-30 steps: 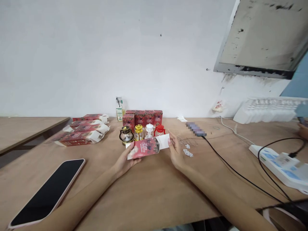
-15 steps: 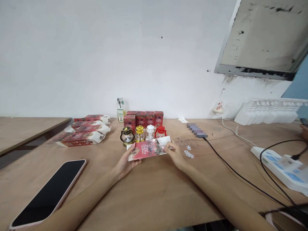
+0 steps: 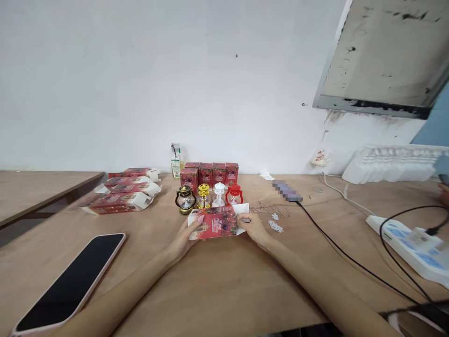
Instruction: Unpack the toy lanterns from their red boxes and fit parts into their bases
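Both my hands hold a small red printed carton with white end flaps, lying sideways just above the wooden table. My left hand grips its left end, thumb on top. My right hand pinches the white flap at its right end. Right behind the carton stand little toy lanterns in a row: a dark one, a gold one, a white one and a red one.
Upright red boxes line the wall behind the lanterns, beside a small bottle. Flat unfolded cartons are stacked at left. A phone lies near left. Wire hooks and white tabs, black cables and a power strip are at right.
The carton has come down closer to the table and turned flatter. My right hand moved in from beside the open flap to pinch the carton's right end.
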Tool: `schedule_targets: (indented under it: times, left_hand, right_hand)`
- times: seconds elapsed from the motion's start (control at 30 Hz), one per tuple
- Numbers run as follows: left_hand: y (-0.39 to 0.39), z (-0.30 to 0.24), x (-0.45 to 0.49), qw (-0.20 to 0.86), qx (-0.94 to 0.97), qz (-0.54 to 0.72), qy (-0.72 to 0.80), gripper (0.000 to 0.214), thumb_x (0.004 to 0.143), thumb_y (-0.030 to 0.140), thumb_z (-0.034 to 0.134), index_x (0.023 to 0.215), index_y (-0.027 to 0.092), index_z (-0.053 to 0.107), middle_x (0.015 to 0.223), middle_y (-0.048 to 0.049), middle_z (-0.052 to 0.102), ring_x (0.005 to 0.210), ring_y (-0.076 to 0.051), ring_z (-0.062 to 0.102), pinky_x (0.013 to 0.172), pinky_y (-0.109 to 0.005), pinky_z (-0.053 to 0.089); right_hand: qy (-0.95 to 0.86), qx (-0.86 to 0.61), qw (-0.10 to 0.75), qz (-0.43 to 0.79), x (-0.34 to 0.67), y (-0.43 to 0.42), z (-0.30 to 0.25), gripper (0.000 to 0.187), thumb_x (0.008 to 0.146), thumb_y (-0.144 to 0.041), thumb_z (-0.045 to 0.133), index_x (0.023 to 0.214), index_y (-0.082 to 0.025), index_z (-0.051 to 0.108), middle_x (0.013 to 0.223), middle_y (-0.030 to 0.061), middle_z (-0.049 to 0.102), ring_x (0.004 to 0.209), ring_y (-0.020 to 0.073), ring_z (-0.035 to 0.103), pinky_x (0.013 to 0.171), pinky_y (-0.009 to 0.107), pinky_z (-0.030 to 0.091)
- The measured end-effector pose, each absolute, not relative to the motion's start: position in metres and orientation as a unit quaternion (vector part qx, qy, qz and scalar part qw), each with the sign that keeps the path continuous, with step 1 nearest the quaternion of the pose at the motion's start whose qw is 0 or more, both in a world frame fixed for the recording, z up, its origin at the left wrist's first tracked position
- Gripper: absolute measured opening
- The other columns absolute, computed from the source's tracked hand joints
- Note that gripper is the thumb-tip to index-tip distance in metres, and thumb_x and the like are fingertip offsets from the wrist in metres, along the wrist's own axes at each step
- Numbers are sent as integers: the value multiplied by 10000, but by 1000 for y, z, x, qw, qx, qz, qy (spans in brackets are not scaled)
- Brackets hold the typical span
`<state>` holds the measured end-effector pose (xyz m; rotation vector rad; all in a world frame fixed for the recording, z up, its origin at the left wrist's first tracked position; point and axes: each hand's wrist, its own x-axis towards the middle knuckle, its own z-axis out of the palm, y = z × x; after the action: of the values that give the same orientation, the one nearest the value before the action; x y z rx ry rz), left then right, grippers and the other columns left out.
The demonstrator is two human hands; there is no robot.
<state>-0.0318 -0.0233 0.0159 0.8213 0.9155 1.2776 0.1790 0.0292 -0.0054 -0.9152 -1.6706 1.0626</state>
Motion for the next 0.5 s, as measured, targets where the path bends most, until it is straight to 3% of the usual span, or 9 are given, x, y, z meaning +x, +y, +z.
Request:
schedule_targets:
  times: [0.13,0.27,0.4,0.5]
  left_hand:
    - [-20,12,-35,607,390,561,406,512,640,350,753,1072,176,540,888,-54,694,772,-208,671,656,-278,533]
    - [-16,7,-41,554,444,569,415,606,611,409,766,1115,188,515,1016,-70,666,901,-231,644,765,-304,516]
    - [-18,10,-42,530,484,555,421,631,598,434,764,1119,201,495,1073,-62,640,985,-236,605,797,-283,497]
    - [-24,14,-37,520,513,535,426,624,588,402,775,1099,202,478,1069,-56,632,981,-228,597,794,-271,492]
  right_hand:
    - [-706,-370,439,415,179,27,-7,199,715,-370,588,647,-191,641,725,8,604,783,195,550,739,317,459]
    - [-759,-388,402,335,178,22,-12,240,823,-343,477,949,-245,656,1040,52,586,1118,227,440,979,401,360]
    - [-772,-403,386,304,176,18,-13,361,876,-311,372,1192,-286,545,1186,50,518,1233,214,340,1062,416,268]
    - [-768,-396,397,309,174,17,-10,397,873,-282,356,1236,-296,514,1230,42,521,1268,217,304,1088,449,208]
